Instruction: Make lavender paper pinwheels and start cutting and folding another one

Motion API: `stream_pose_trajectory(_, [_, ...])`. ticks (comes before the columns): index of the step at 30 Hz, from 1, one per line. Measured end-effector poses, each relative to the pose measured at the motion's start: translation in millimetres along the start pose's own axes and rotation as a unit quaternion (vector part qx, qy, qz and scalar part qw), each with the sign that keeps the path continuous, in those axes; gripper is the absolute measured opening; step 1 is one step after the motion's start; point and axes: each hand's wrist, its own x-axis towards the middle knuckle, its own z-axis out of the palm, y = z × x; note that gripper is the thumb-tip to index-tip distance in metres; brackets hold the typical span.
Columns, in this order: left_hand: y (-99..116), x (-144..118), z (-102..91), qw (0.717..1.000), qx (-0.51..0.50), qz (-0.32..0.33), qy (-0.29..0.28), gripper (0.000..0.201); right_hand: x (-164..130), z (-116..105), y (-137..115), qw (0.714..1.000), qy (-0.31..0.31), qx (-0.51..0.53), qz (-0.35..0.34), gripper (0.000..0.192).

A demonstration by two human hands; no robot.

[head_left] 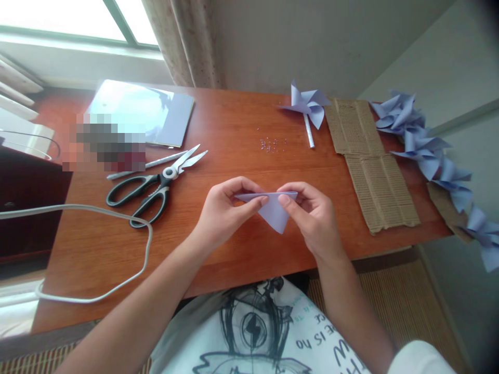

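Hands: I see my left hand (224, 208) and right hand (312, 213) both pinching the folded paper (273, 210) above the table (234, 130).
Paper axis: folded edge runs left-right; tip points toward me.
Scissors (152, 187): left, blades open.
Pinwheel (307, 104): far side.

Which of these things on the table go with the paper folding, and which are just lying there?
In use:
- folded lilac paper, pinched by left hand and right hand

Probably part of it, a guess:
- finished pinwheel
- row of pinwheels
- scissors
- paper pad

Lying about:
- white cable
- corrugated cardboard
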Motion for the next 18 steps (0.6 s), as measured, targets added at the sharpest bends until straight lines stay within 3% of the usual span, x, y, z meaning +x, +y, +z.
stream_pose_trajectory(9, [4.7, -3.0, 2.5, 0.998, -0.065, -0.007, 0.015, 0.024, 3.2, 3.2, 1.8, 0.997, 0.071, -0.001, 0.003, 0.016])
stream_pose_trajectory(18, [7.6, -4.8, 3.9, 0.997, -0.063, 0.006, 0.045, 0.024, 2.0, 0.5, 2.5, 0.998, 0.056, -0.002, 0.018, 0.020])
